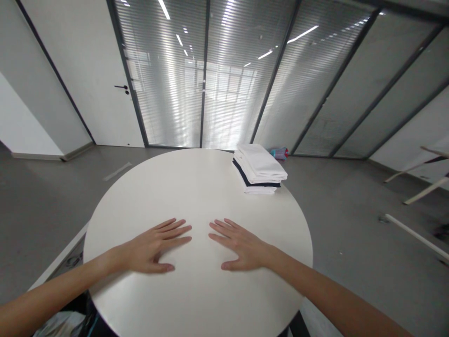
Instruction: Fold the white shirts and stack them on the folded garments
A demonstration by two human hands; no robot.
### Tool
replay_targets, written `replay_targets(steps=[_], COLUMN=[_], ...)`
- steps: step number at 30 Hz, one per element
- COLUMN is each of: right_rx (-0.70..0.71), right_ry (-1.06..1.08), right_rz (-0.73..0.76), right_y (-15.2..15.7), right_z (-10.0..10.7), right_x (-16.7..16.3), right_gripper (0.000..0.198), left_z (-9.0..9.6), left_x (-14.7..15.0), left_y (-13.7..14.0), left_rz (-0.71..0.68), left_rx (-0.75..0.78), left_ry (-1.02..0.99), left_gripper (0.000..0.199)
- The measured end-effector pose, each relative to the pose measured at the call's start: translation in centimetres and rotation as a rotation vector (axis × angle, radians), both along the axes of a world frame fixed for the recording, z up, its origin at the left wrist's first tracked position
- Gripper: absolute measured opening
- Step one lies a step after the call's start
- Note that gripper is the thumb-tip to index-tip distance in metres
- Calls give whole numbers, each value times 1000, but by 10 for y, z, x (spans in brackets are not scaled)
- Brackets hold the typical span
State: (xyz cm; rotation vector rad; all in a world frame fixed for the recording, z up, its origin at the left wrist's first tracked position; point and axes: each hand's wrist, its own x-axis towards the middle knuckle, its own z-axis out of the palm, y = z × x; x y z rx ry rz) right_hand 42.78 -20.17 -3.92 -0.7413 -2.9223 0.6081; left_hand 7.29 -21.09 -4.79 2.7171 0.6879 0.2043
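Observation:
My left hand [156,245] lies palm down on the round white table [196,299], fingers spread and pointing right. Opposite it, my right hand [240,245] rests flat in the same way, its fingers pointing left. A small gap separates the two sets of fingertips, and neither hand holds anything. Toward the table's far right edge sits a stack of folded cloth [261,164], mostly white with a dark layer low in the pile. The stack is apart from both hands, nearer the right one.
Behind the table stands a glass partition [229,75] with blinds, and a white door [91,70] at its left. A small blue and red item [279,153] shows just beyond the stack. Pale wooden chair legs [424,189] are at the right.

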Motion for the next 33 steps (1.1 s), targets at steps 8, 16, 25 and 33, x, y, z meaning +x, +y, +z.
replay_targets(steps=[8, 16, 25, 33], right_rx=[-3, -3, -54, -773], right_ry=[-19, -12, 28, 546], right_rz=[-3, -2, -9, -157], right_y=[-1, 0, 1, -34], right_z=[1, 0, -3, 26], right_x=[0, 0, 0, 26], right_gripper=[86, 87, 87, 63], left_z=[2, 0, -1, 6], left_x=[0, 0, 0, 1], left_y=[0, 0, 1, -39], left_rz=[-4, -5, -15, 56], left_rx=[-2, 12, 41, 256], left_ry=[52, 51, 32, -389], left_gripper=[81, 80, 80, 34])
